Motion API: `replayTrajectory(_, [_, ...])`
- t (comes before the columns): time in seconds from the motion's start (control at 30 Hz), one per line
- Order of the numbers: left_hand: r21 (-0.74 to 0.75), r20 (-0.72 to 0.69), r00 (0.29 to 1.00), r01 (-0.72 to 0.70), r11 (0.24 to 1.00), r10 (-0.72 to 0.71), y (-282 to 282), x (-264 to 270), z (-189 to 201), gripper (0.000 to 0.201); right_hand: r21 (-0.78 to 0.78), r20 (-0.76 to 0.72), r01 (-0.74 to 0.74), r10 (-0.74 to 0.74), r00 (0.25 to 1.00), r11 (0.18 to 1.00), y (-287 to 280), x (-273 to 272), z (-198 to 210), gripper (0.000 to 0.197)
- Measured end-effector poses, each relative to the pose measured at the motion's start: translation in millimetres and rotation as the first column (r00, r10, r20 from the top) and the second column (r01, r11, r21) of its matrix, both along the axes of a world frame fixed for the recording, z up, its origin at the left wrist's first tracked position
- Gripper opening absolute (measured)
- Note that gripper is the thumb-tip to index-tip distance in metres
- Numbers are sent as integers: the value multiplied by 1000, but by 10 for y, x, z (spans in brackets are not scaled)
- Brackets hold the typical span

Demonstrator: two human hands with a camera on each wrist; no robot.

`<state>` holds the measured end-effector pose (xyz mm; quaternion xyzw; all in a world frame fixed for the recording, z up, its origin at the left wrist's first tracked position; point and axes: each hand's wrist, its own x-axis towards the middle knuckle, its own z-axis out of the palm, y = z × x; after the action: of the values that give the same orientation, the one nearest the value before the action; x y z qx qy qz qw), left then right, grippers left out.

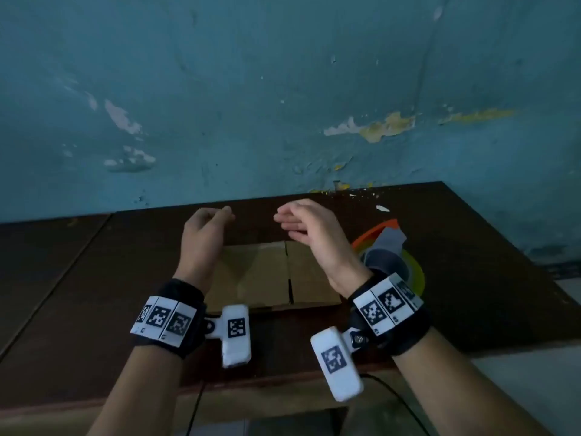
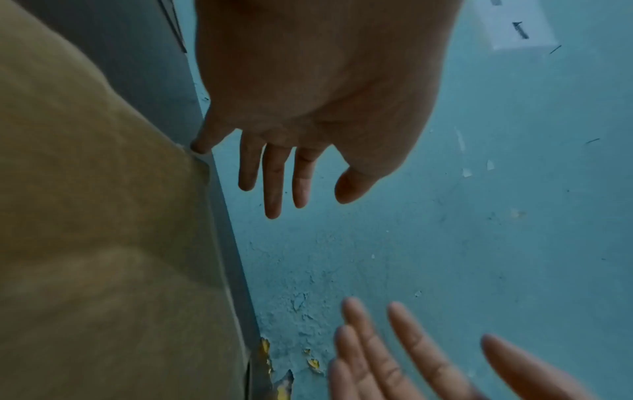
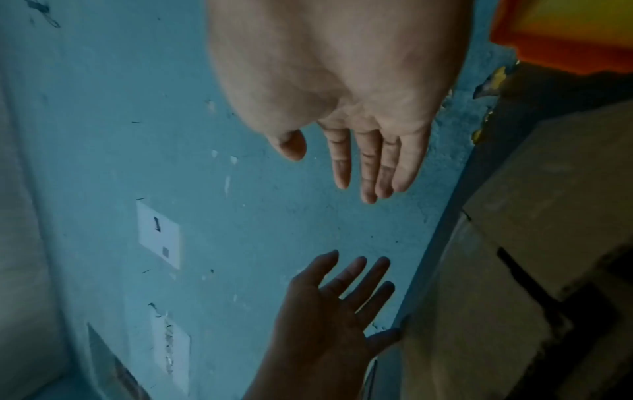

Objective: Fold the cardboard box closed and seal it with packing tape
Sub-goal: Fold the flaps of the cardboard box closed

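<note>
The cardboard box lies on the dark wooden table, its top flaps folded flat with a narrow seam down the middle. Both hands hover above its far edge, holding nothing. My left hand is over the box's left part, fingers relaxed; in the left wrist view the left hand has straight fingers, the little finger near the box edge. My right hand is flat, fingers together, palm facing left. An orange and yellow tape dispenser sits just right of the box.
A peeling blue wall rises directly behind the table. A white wall plate shows in the right wrist view. The table's right edge runs diagonally past the dispenser. A black cable hangs below the front edge.
</note>
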<state>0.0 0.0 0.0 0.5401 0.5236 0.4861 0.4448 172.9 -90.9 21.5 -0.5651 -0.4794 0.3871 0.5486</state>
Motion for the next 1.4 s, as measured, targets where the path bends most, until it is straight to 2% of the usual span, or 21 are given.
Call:
replayTrajectory(0.13, [-45, -25, 999, 20, 999, -21, 91, -59, -127, 22, -37, 142, 43, -37, 989, 998, 104, 176, -161, 44])
replayTrajectory(0.2, [-93, -49, 999, 9, 996, -14, 72, -159, -221, 21, -28, 188, 51, -45, 981, 998, 164, 268, -192, 43])
replayTrajectory(0.37, [-161, 75, 996, -39, 986, 52, 43, -373, -280, 18, -32, 352, 90, -73, 933, 995, 264, 450, -225, 26])
replayTrajectory(0.57, [-229, 148, 988, -15, 973, 50, 167, -458, -308, 21, -111, 462, 129, -63, 885, 985, 375, 618, -215, 23])
replayTrajectory(0.7, [-249, 109, 994, 3, 969, 25, 197, -478, -280, 20, -144, 456, 125, -46, 889, 982, 356, 586, -201, 21])
replayTrajectory(0.77, [-264, 74, 997, 17, 964, 3, 195, -470, -244, 23, -167, 496, 122, -23, 868, 978, 297, 556, -199, 23])
replayTrajectory(0.93, [-290, -67, 995, 47, 956, -69, 176, -503, -192, 18, -305, 547, 114, 76, 834, 946, 219, 462, -225, 39])
replayTrajectory(1.07, [-281, -52, 994, 74, 957, -92, 92, -529, -194, 21, -337, 628, 177, 81, 774, 925, 223, 426, -212, 47])
replayTrajectory(1.1, [-280, -35, 995, 78, 957, -92, 76, -528, -188, 21, -334, 627, 187, 69, 776, 924, 219, 429, -218, 47])
replayTrajectory(1.17, [-276, 11, 997, 81, 958, -81, 65, -515, -179, 17, -323, 563, 176, 39, 826, 930, 220, 443, -255, 43])
replayTrajectory(1.27, [-243, 54, 998, 30, 970, -18, 101, -476, -156, 12, -293, 366, 129, -13, 931, 948, 223, 407, -285, 31])
replayTrajectory(1.4, [-265, 52, 999, 28, 964, -15, 135, -408, -123, 22, -227, 289, 115, -46, 956, 967, 261, 349, -310, 29])
